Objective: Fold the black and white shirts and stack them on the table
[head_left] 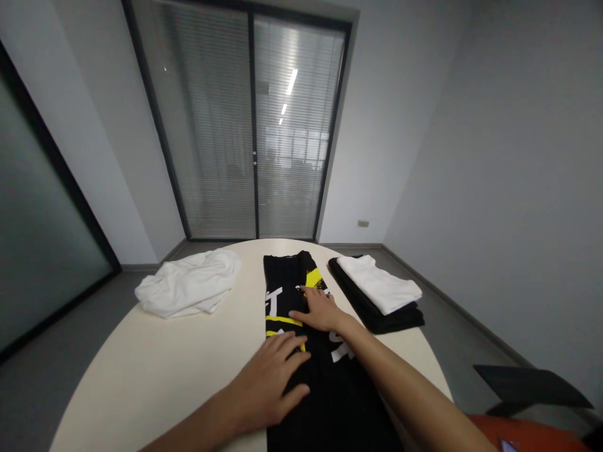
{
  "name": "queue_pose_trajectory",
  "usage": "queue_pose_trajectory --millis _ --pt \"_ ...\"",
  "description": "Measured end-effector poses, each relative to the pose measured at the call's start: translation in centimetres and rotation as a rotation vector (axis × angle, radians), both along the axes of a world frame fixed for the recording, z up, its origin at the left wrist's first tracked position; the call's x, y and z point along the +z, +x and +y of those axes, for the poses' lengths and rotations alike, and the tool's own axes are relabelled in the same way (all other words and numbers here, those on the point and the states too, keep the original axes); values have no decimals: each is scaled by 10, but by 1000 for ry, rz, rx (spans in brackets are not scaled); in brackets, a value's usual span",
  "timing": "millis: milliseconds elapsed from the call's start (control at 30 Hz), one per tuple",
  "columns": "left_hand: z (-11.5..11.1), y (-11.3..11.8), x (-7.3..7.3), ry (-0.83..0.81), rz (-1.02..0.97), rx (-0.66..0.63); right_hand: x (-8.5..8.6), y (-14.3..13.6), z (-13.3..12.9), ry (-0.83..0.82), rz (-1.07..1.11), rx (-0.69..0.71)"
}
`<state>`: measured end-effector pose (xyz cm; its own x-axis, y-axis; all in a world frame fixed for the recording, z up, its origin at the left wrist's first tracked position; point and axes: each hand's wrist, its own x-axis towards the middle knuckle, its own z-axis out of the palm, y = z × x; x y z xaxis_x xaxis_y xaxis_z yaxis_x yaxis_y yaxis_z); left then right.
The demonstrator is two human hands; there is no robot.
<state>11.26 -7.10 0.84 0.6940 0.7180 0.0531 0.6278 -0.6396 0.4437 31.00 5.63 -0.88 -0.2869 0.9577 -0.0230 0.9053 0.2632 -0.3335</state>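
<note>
A black garment [325, 395] with yellow and white print lies lengthwise on the table in front of me, its long sides folded inward. My left hand [268, 380] rests on its left edge with the fingers spread. Farther up, my right hand [320, 309] lies on the printed part, fingers stretched and apart. Both hands touch the cloth from above and grip nothing. The near end of the garment runs out of view at the bottom.
On the round cream table [188, 370], a crumpled white cloth [191, 284] lies at the left. To the right is a stack of folded black clothes [393, 321] with a folded white garment [379, 285] on top. A chair [532, 386] stands at the lower right.
</note>
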Motion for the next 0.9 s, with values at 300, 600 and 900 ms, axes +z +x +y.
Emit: queue_pose_trajectory --millis 300,600,900 --pt "33 -17 -27 -3 87 116 10 -42 97 63 22 -246" --pt "36 -17 -27 -19 122 129 -3 -75 154 60 122 -215" --pt "37 -15 -26 -24 132 146 -5 -74 152 212 83 -148"
